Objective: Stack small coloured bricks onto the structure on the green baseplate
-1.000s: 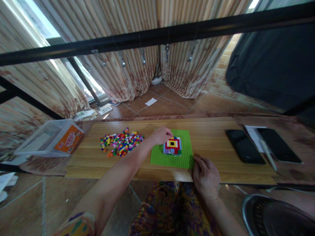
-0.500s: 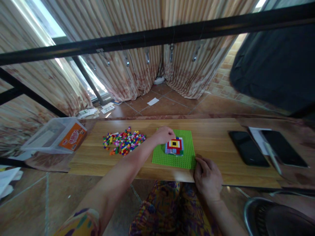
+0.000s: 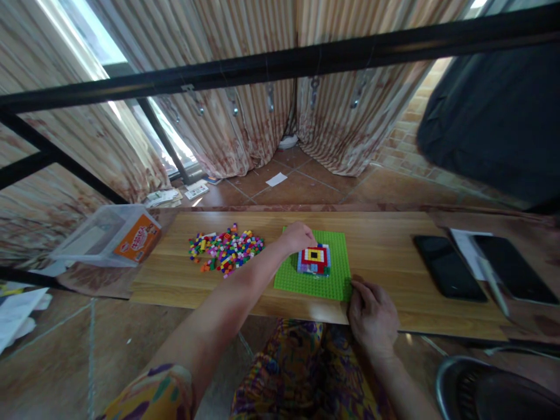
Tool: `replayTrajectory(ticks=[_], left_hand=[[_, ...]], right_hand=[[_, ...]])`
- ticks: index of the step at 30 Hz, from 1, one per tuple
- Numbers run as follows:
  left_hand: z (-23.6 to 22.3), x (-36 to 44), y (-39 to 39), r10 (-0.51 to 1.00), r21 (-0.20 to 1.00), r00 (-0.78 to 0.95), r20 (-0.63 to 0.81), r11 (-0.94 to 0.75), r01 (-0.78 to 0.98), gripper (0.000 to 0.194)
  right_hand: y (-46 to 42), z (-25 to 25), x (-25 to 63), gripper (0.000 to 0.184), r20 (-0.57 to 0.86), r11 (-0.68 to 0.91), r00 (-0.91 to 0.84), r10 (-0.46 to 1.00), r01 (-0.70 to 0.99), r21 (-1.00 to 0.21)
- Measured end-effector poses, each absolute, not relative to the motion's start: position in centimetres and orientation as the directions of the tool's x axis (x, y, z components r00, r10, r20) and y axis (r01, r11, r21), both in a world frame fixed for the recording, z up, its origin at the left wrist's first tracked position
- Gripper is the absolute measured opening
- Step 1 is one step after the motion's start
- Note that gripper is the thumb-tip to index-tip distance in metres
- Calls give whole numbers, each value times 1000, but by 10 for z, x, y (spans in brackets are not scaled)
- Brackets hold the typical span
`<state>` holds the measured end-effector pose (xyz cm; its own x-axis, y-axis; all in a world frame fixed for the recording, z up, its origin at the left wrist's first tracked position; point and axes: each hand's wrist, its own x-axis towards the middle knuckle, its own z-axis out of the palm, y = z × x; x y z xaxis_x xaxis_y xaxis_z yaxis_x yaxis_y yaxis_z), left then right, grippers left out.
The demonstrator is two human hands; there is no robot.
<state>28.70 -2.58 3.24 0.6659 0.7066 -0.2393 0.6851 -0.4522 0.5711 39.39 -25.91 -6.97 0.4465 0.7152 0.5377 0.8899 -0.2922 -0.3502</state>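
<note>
My left hand (image 3: 298,238) reaches over the back left part of a green studded baseplate (image 3: 339,251), its fingers pinched together at the upper left corner of a small square brick build (image 3: 324,268). Anything inside that pinch is too small or hidden to make out. Red, white and yellow rings surround a black centre in the build, with light blue and some green at its border. At the baseplate's front right corner, my right hand (image 3: 374,315) is closed with curled fingers against the edge. Left of the baseplate lies a pile of loose coloured bricks (image 3: 236,248).
A clear plastic box (image 3: 96,245) with an orange label stands at the wooden board's (image 3: 170,280) left end. Two dark phones or tablets (image 3: 450,268), a paper sheet and a white pen-like stick lie at the right. A black rail (image 3: 271,67) crosses beyond.
The whole view has shifted slightly to the right. Against the baseplate, my left hand stays near the build's upper left corner; my right hand keeps its place at the front right corner.
</note>
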Motion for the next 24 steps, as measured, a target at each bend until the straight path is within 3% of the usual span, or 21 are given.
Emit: replayTrajectory(ticks=[10, 16, 20, 24], left_hand=[[30, 283, -28, 703, 576, 680, -208, -474, 666, 15], [41, 258, -20, 728, 607, 676, -110, -490, 626, 29], [41, 210, -8, 809, 612, 587, -3, -463, 641, 29], [35, 150, 1, 888, 506, 460, 18, -405, 762, 30]], right_hand=[[-258, -68, 393, 29, 512, -275, 465, 722, 872, -405], [-248, -57, 415, 31, 308, -336, 579, 755, 745, -576], [-233, -57, 438, 31, 323, -324, 552, 769, 772, -548], [-225, -62, 443, 31, 389, -370, 555, 736, 810, -456]])
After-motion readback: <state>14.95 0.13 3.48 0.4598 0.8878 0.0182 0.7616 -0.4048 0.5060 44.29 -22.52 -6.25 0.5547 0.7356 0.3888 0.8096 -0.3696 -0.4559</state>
